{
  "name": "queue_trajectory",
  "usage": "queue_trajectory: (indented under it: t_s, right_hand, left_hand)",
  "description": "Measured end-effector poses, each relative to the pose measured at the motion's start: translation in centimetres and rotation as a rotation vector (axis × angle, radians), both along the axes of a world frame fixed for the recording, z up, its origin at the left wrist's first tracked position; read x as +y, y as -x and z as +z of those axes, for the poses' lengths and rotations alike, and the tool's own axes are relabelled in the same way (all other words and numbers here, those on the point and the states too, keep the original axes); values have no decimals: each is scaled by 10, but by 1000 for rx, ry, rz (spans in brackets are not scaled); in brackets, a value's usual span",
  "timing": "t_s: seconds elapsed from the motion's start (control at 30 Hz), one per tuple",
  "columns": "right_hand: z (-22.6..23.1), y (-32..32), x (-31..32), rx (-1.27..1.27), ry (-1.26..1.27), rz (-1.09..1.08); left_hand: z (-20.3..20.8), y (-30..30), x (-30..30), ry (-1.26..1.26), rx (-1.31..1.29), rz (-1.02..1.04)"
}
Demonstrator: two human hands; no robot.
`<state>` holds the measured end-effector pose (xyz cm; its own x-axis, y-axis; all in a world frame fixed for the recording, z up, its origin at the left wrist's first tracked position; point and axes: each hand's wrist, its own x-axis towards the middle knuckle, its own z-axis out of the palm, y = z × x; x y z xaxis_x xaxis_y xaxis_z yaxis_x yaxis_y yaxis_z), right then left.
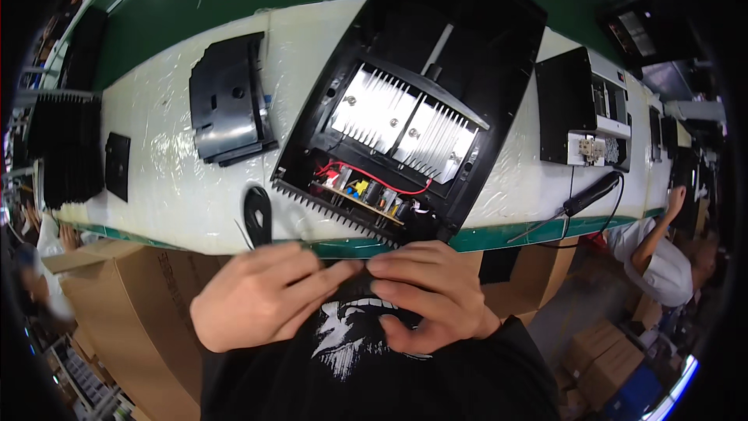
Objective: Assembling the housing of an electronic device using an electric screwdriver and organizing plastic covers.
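Observation:
My left hand [261, 295] is curled in front of my chest, just off the table's near edge, its fingertips pointing right. My right hand [430, 287] faces it with bent fingers, and the fingertips of both meet. Whatever they pinch is too small or hidden to make out. Just beyond them lies a large black housing [491, 31], tilted on the table. Inside it are silver finned heat sinks [374, 109] and a small circuit board [362, 196] with a red wire [389, 185]. A coiled black cable [258, 214] lies beyond my left hand.
A curved black plastic cover [230, 105] and a flat black plate [118, 165] lie leftward on the white, film-covered table [167, 187]. At right are a black-and-white device [566, 109] and a black-handled screwdriver-like tool [590, 194]. Cardboard boxes [140, 320] stand below; another person [658, 257] is at right.

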<state>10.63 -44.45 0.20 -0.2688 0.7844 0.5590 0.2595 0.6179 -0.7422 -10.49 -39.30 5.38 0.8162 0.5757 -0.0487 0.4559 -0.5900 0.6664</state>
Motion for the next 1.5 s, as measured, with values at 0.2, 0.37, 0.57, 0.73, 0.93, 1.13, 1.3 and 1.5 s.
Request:
queue_trajectory:
  t_s: [0.2, 0.37, 0.57, 0.73, 0.93, 1.13, 1.3, 1.5]
  right_hand:
    - [17, 10, 21, -127, 98, -119]
    - [65, 5, 40, 769, 769, -309]
    - [34, -63, 63, 964, 954, 292]
    - [55, -48, 70, 648, 933, 191]
    - [56, -56, 94, 539, 782, 203]
    - [75, -105, 39, 817, 411, 152]
    - [57, -113, -13, 934, 269, -30]
    - [26, -130, -52, 1083, 413, 238]
  left_hand:
    - [31, -43, 28, -499, -121, 23]
    - [27, -99, 35, -756, -73, -101]
    - [51, -99, 35, -949, 127, -366]
    - [42, -109, 25, -1123, -4, -254]
    - [19, -106, -1, -1173, -69, -257]
    - [-35, -79, -23, -416, -370, -431]
    - [-60, -69, 5, -400, -331, 96]
    - [-54, -93, 13, -206, -295, 55]
